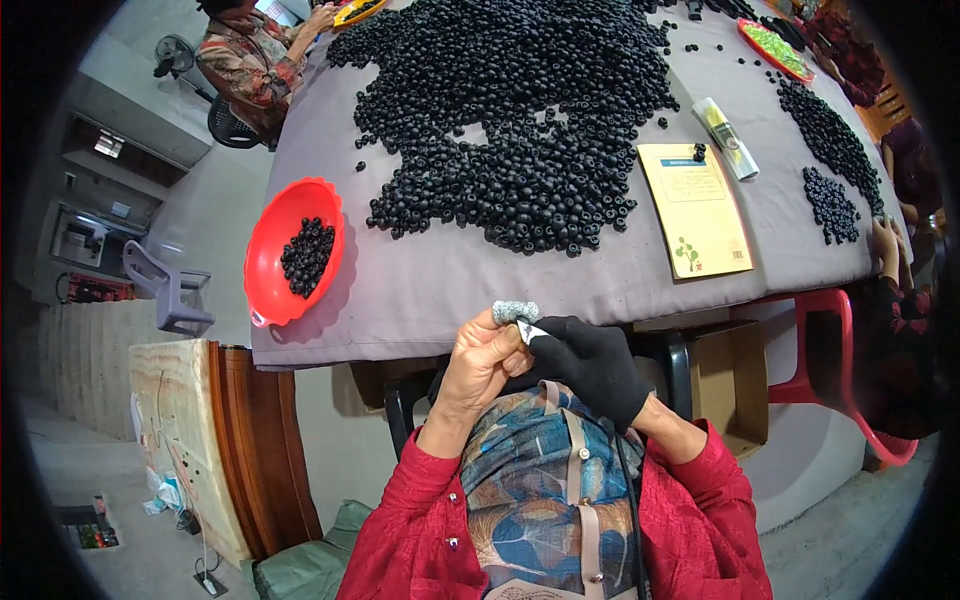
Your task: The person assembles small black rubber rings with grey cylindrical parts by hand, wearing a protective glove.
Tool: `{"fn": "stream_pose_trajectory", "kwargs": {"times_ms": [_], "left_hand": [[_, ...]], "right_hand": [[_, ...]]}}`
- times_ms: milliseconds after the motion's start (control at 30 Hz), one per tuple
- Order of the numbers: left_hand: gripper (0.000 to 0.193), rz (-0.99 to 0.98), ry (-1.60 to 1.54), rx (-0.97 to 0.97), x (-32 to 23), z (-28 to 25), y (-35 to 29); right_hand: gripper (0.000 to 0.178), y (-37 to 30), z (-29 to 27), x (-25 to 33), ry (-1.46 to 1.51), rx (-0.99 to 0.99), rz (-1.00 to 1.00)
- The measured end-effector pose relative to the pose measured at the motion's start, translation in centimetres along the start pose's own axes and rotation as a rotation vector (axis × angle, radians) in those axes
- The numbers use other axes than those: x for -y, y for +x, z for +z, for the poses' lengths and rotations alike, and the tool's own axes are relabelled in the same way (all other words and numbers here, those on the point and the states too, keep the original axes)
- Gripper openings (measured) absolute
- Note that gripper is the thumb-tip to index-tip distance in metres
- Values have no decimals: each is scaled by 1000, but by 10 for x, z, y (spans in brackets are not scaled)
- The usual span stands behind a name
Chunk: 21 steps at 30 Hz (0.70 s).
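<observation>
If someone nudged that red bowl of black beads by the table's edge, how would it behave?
The red bowl looks like thin plastic, so it is probably light and would slide easily on the grey cloth. It sits at the table's left edge, partly overhanging, so an outward push might tip it off. The small round black beads inside would likely roll and shift toward one side.

Your right hand point(590, 365) wears a black glove, your left hand point(482, 362) a speckled grey fingertip cover point(515, 312); your sleeves point(400, 530) are red. On the grey tablecloth point(450, 290) before you, black beads point(520, 120) spread; left of them a red bowl point(270, 260), right a yellow booklet point(697, 210).
</observation>
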<state>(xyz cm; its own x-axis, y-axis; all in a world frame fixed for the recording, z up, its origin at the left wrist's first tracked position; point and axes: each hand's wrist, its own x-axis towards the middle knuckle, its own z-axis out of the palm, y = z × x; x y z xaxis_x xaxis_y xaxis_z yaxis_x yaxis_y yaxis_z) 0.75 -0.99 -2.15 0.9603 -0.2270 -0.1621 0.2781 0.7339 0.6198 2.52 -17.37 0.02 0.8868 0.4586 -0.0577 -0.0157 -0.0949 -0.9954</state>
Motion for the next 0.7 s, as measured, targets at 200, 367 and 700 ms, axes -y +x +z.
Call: {"fn": "stream_pose_trajectory", "kwargs": {"times_ms": [200, 367, 700], "left_hand": [[15, 8, 22, 21, 4, -6, 3], [15, 6, -65, 16, 7, -3, 5], [12, 16, -110, 59, 9, -4, 5]], "right_hand": [[26, 3, -1, -6, 66, 0, 62], [23, 3, 0, -2, 113, -18, 53], [23, 11, -2, -17, 157, -119, 26]]}}
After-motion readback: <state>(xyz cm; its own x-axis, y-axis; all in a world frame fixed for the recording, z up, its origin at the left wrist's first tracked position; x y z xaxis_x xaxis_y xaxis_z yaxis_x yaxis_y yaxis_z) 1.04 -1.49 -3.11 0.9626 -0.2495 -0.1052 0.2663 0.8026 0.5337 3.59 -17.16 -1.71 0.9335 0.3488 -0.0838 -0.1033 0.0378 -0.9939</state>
